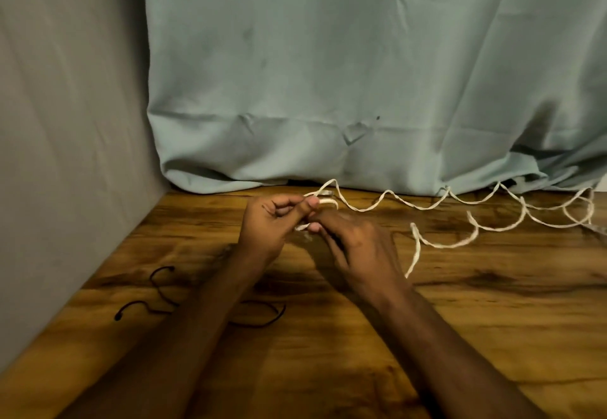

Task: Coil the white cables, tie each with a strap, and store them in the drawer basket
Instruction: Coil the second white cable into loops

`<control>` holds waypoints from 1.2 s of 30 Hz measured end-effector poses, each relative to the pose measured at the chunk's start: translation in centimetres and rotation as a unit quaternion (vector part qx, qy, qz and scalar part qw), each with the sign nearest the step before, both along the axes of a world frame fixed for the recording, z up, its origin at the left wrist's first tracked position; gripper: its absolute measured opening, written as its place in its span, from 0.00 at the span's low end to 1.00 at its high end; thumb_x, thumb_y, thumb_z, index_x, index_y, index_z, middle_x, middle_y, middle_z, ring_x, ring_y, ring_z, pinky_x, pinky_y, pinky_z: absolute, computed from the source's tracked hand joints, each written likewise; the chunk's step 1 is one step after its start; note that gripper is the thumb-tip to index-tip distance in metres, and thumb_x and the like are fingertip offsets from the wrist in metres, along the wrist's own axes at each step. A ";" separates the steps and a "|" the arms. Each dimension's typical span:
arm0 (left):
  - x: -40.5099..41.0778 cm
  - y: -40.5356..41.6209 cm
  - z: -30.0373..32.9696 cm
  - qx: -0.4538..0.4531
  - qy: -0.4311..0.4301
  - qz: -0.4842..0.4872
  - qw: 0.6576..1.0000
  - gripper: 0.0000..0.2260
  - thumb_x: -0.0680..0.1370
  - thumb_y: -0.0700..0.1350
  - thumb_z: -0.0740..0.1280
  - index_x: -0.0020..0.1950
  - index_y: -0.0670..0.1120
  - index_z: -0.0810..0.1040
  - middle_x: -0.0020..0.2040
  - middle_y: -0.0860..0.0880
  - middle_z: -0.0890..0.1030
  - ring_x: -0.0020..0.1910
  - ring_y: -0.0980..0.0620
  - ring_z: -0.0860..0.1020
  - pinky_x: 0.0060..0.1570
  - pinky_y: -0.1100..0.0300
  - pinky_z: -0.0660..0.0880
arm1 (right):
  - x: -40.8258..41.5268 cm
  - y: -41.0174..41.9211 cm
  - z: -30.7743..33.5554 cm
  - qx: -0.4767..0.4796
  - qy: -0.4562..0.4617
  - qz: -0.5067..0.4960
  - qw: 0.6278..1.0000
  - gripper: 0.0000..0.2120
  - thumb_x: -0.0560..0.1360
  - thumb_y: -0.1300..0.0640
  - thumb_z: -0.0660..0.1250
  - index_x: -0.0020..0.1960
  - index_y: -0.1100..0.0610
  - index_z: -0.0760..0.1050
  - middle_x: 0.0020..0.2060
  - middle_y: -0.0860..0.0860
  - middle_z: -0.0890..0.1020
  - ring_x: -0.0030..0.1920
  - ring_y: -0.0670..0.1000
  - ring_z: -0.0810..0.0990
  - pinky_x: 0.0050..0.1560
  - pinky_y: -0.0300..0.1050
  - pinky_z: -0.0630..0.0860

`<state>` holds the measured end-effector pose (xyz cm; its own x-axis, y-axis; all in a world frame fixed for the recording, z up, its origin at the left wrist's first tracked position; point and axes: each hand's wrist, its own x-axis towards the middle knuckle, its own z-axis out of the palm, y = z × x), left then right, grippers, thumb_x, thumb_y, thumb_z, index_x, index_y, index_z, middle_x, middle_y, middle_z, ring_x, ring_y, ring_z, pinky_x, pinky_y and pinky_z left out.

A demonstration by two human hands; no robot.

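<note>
A long white cable (pixel 440 244) zigzags in wavy loops over the wooden table from the right edge toward the middle. My left hand (pixel 267 223) pinches a short folded loop of its near end between thumb and fingers. Touching it from the right, my right hand (pixel 353 244) grips the same cable just beside the left fingers. A thin black strap (pixel 161 287) lies curled on the table under and left of my left forearm; part of it is hidden by the arm. No drawer or basket is in view.
The wooden table (pixel 460 336) ends at a grey wall (pixel 65 123) on the left. A pale green cloth (pixel 328 74) hangs across the back and bunches on the table's far edge.
</note>
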<state>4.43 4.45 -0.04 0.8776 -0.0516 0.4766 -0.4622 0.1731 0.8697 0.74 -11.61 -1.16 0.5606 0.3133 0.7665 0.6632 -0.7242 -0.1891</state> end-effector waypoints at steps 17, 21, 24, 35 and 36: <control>-1.5 0.3 1.0 -0.026 0.217 -0.244 0.945 0.11 0.76 0.48 0.65 0.44 0.40 0.78 0.28 0.50 0.74 0.29 0.53 0.77 0.34 0.61 0.78 | 0.9 -0.6 -0.4 0.229 0.050 -0.008 0.972 0.02 0.82 0.54 0.71 0.54 0.50 0.81 0.46 0.41 0.85 0.47 0.43 0.84 0.46 0.50 0.81; -0.2 1.3 1.5 -0.151 0.193 -0.240 0.939 0.08 0.77 0.45 0.65 0.43 0.40 0.75 0.26 0.53 0.69 0.24 0.58 0.68 0.27 0.65 0.68 | 1.6 -0.9 -0.7 0.185 0.082 -0.029 0.979 0.12 0.83 0.52 0.69 0.66 0.46 0.80 0.54 0.43 0.86 0.45 0.44 0.83 0.48 0.51 0.82; 1.5 3.4 1.6 -0.232 0.179 -0.187 0.938 0.06 0.78 0.43 0.63 0.44 0.41 0.73 0.26 0.54 0.69 0.21 0.60 0.65 0.24 0.67 0.64 | 0.9 -1.1 -0.3 0.081 0.135 -0.043 0.987 0.18 0.82 0.51 0.70 0.72 0.42 0.77 0.61 0.43 0.85 0.48 0.39 0.79 0.50 0.41 0.78; 1.7 4.0 0.7 -0.123 0.186 -0.140 0.965 0.11 0.82 0.42 0.62 0.42 0.38 0.75 0.28 0.48 0.74 0.41 0.43 0.85 0.41 0.54 0.84 | -0.1 -0.6 0.2 -0.024 0.129 0.028 0.991 0.09 0.82 0.56 0.69 0.57 0.47 0.85 0.49 0.42 0.85 0.48 0.42 0.81 0.46 0.51 0.80; 1.4 3.6 0.6 -0.108 0.188 -0.145 0.965 0.12 0.82 0.42 0.62 0.42 0.38 0.75 0.28 0.47 0.74 0.43 0.43 0.85 0.44 0.49 0.84 | 0.0 -0.4 0.3 -0.027 0.110 0.045 0.993 0.09 0.82 0.55 0.68 0.58 0.48 0.86 0.50 0.43 0.84 0.50 0.44 0.81 0.47 0.50 0.80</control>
<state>5.86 8.04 0.57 0.9546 -0.2552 0.1538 -0.0256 0.4441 0.8956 0.73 -11.99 -0.89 0.6803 0.4071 0.6094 0.6730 -0.6763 -0.2994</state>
